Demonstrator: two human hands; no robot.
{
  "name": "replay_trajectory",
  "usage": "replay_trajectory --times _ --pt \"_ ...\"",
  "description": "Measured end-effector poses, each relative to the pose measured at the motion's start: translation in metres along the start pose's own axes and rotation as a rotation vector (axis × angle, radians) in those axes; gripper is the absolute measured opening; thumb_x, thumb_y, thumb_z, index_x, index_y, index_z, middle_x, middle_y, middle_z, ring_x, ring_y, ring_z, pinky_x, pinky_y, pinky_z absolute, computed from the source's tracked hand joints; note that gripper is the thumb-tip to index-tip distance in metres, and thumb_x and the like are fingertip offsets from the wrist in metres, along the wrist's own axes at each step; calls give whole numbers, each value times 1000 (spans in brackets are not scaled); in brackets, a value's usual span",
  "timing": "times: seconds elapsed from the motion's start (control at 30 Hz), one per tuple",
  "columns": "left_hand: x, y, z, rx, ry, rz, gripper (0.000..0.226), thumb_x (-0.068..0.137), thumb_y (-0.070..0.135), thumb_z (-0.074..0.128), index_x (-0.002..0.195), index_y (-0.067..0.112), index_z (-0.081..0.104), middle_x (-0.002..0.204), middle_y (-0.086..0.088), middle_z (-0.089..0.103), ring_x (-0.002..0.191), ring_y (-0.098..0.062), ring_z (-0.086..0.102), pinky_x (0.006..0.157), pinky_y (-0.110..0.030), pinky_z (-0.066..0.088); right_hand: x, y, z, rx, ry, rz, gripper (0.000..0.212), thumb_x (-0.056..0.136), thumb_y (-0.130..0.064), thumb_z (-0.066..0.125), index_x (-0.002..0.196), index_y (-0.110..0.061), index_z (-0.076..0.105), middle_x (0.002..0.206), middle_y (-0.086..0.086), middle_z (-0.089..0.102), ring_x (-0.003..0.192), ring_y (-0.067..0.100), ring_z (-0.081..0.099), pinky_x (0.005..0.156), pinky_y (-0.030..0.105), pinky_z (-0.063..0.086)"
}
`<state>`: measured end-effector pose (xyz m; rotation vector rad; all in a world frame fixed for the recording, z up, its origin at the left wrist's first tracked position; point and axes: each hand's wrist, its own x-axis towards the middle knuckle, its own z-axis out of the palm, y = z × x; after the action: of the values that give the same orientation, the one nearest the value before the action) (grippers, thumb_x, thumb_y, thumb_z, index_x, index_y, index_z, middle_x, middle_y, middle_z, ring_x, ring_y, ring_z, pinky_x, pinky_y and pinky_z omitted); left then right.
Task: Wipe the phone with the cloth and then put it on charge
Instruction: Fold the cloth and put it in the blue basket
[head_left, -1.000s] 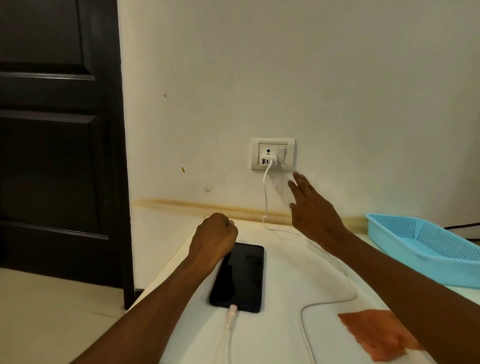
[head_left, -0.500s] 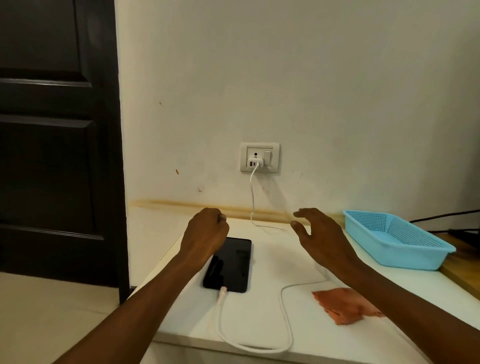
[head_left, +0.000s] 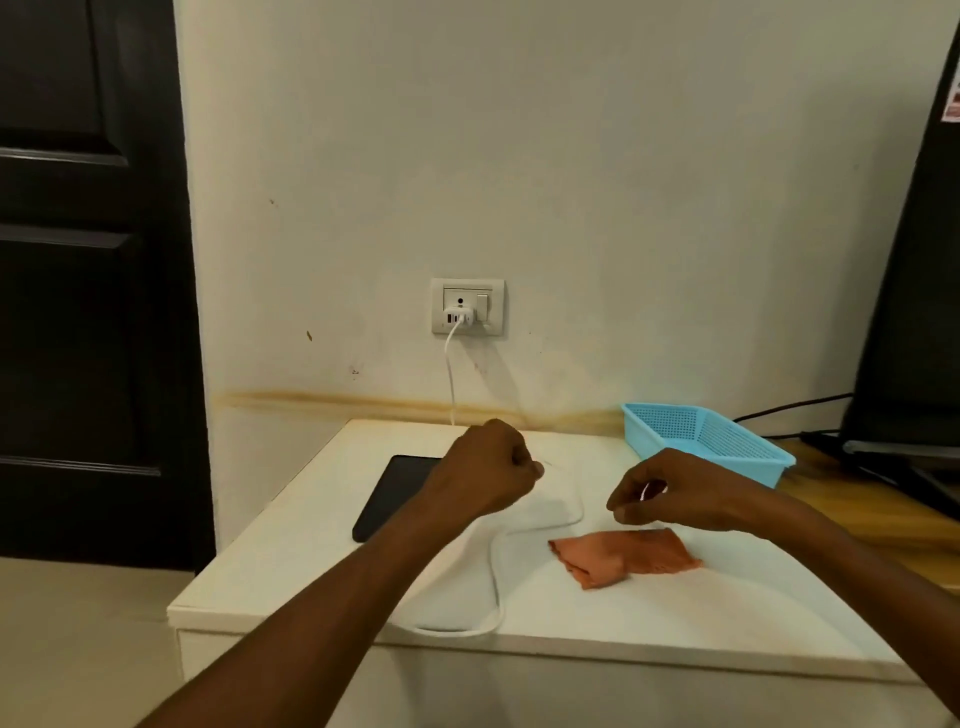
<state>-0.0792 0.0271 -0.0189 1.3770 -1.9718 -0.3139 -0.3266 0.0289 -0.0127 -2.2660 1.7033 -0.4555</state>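
A black phone (head_left: 390, 492) lies face up on the left part of the white table (head_left: 291, 566); my left forearm hides its near right corner. A white charging cable (head_left: 494, 582) loops over the table from a white charger (head_left: 459, 315) plugged into the wall socket (head_left: 467, 306). My left hand (head_left: 485, 473) is a closed fist hovering just right of the phone, holding nothing. My right hand (head_left: 670, 493) hangs above the table with fingers curled and apart, empty. An orange cloth (head_left: 626, 556) lies folded on the table below my right hand.
A light blue plastic basket (head_left: 706, 436) stands at the back right against the wall. A dark door (head_left: 88, 260) is on the left. A black screen (head_left: 914, 312) and black cables stand on a wooden surface (head_left: 852, 509) to the right.
My right hand came down from the wall socket to just above the cloth. My left fist shifted right, off the phone. The view pulled back, so more of the table shows.
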Motion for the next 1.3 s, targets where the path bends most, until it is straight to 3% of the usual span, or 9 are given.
replay_trajectory --times 0.13,0.27,0.47,0.57,0.67,0.83,1.0,1.1,1.3 --pt "-3 18 30 54 -101 -1 24 83 33 68 85 10 73 93 -5 74 85 -20 67 69 -28 51 -7 -2 7 -103 -137 1 18 82 -39 68 99 -39 70 100 -16 65 96 5 59 84 22 51" --pt "-6 22 53 138 -160 -5 37 80 39 70 105 12 69 104 -4 70 92 -21 64 77 -31 52 -7 -3 11 -93 -129 3 11 83 -39 68 93 -36 66 100 -14 64 96 8 59 84 22 51" --pt "-8 25 64 162 -169 6 32 78 39 69 97 13 73 96 -6 71 91 -22 61 76 -33 52 -4 3 11 28 -133 -9 6 81 -34 65 86 -33 69 92 -10 69 92 12 64 85 29 55" --pt "-8 25 63 82 -159 6 24 80 32 65 93 14 75 88 -8 72 87 -24 62 73 -32 52 -3 7 4 145 -114 -20 8 80 -34 64 85 -36 70 84 -14 72 88 8 66 74 21 52" --pt "-4 27 59 2 -165 18 20 82 25 64 95 13 74 96 -9 72 90 -23 61 74 -30 48 2 12 -3 213 -117 -43 8 81 -37 68 89 -39 70 89 -10 73 91 11 67 76 22 54" --pt "5 30 44 -189 -211 -19 19 81 22 69 85 4 74 77 -11 66 68 -18 54 57 -24 40 6 19 -23 331 -117 -45 23 78 -36 74 101 -40 72 94 -14 70 92 11 68 70 24 58" --pt "15 34 34 -557 -294 -91 14 82 14 73 87 1 71 79 -18 67 68 -28 65 69 -36 60 13 24 -42 406 -82 26 20 71 -28 82 90 -30 77 89 -7 74 84 12 72 63 21 56" --pt "23 40 33 -675 -286 -153 18 82 9 74 94 -4 70 82 -20 67 66 -30 65 71 -42 61 16 30 -56 491 -85 80 29 62 -26 84 89 -18 77 86 0 75 79 17 73 63 24 57" --pt "48 53 35 -862 -216 -232 15 82 0 72 93 -9 68 63 -14 61 43 -15 57 49 -24 51 21 41 -74 754 -32 158 28 61 -16 82 88 -7 77 86 11 75 73 16 73 61 25 57"
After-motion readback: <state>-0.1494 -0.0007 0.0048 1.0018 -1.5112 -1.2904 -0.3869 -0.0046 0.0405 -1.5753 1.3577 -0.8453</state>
